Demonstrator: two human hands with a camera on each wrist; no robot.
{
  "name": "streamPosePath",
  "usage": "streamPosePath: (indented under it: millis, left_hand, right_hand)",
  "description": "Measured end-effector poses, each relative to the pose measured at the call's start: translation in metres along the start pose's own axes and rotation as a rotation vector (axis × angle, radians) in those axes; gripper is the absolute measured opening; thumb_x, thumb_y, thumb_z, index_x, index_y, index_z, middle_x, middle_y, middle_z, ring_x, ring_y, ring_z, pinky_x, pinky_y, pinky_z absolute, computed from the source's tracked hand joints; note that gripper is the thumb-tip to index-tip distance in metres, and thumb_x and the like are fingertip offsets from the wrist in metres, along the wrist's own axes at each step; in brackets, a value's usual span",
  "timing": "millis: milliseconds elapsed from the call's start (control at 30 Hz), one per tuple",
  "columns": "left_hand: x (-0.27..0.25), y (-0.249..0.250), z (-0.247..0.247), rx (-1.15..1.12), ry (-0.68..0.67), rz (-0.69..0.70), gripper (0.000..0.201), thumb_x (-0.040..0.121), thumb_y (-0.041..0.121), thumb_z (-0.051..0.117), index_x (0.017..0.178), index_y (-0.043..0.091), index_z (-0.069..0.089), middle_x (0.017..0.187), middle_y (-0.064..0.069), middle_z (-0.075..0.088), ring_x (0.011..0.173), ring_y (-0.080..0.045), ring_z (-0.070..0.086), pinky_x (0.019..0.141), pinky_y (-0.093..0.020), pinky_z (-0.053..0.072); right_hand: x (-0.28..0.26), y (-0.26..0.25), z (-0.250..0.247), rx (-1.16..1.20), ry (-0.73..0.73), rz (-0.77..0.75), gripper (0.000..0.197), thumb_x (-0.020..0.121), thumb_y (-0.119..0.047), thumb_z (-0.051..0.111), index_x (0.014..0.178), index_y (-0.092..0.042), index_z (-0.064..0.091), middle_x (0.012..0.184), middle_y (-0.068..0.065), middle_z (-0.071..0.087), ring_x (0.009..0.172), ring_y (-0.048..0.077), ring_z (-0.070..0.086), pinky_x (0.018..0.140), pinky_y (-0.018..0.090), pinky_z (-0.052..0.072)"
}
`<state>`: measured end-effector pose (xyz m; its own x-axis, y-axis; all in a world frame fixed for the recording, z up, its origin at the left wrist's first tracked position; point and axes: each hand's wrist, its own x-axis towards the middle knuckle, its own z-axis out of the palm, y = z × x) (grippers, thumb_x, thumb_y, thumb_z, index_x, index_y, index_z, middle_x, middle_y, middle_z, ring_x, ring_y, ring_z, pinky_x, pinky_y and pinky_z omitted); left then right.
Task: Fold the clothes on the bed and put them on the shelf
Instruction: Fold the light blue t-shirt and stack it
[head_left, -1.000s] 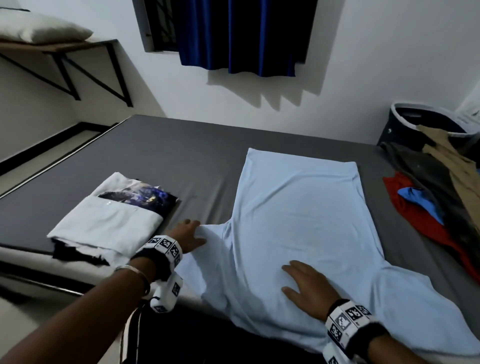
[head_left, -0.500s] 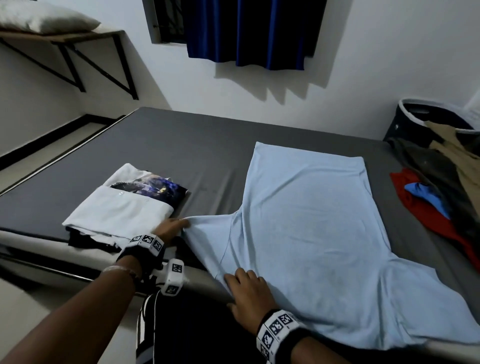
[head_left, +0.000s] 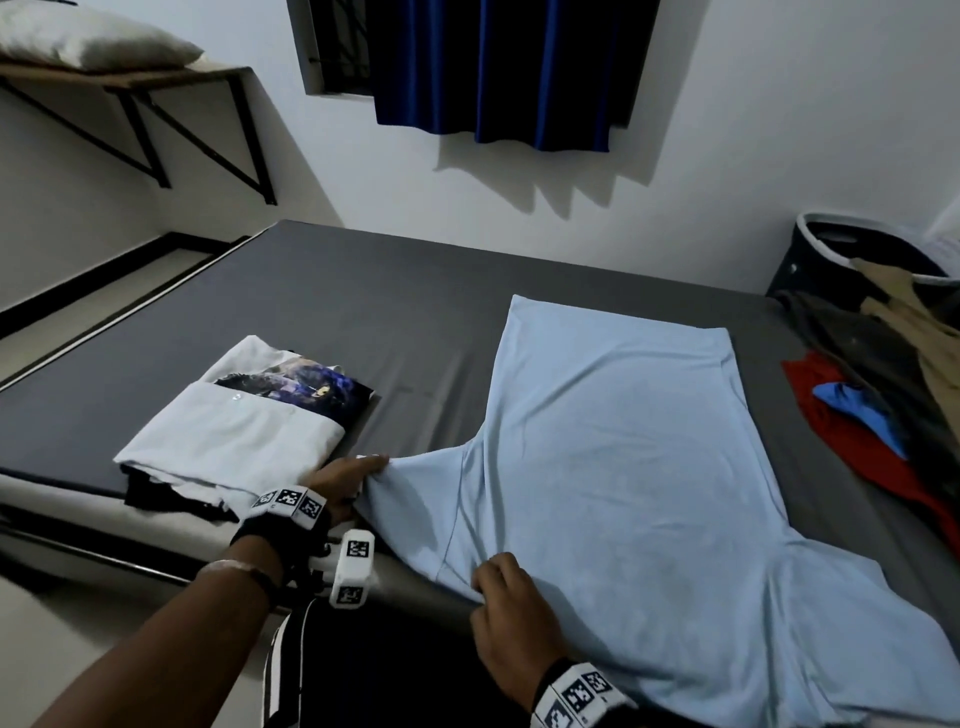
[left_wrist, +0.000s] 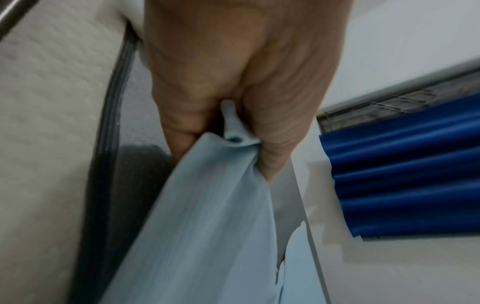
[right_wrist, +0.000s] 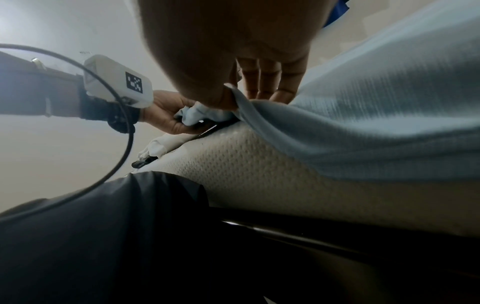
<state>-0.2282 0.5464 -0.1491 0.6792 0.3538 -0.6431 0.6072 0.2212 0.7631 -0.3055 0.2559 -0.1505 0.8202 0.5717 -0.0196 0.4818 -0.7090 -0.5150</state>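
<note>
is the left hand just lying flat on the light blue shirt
No, the left hand pinches a bunched edge of the light blue shirt between thumb and curled fingers.

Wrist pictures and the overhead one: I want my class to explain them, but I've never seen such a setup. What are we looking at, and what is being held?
No machine here: a person wears three cameras. The head view looks down on a grey bed; each wrist view looks along one hand. A light blue T-shirt lies spread flat. The left hand pinches its sleeve, seen close in the left wrist view. The right hand grips the shirt's near edge at the mattress side. A folded white shirt sits to the left, unfolded clothes to the right, and the wall shelf carries a pillow.
</note>
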Motion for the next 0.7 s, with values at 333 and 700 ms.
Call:
streamPosePath:
  millis: [333, 700]
  left_hand:
    - [-0.007, 0.01, -0.003, -0.064, -0.064, 0.014, 0.02, 0.076, 0.014, 0.076, 0.086, -0.002, 0.069, 0.079, -0.023, 0.061, 0.057, -0.028, 0.058, 0.06, -0.034, 0.05]
    - [0.005, 0.026, 0.01, 0.508, -0.086, 0.008, 0.087, 0.046, 0.075, 0.081, 0.085, -0.002, 0.074, 0.08, -0.029, 0.065, 0.065, -0.027, 0.06, 0.063, -0.027, 0.045]
  right_hand:
    - [0.005, 0.003, -0.002, 0.004, -0.13, -0.008, 0.018, 0.08, -0.011, 0.043, 0.092, -0.024, 0.042, 0.1, -0.005, 0.048, 0.092, 0.024, 0.054, 0.07, 0.027, 0.03]
    - [0.023, -0.021, 0.013, -0.351, -0.075, -0.116, 0.055, 0.059, -0.059, 0.065, 0.102, -0.029, 0.049, 0.094, -0.004, 0.055, 0.081, 0.018, 0.056, 0.057, 0.036, 0.05]
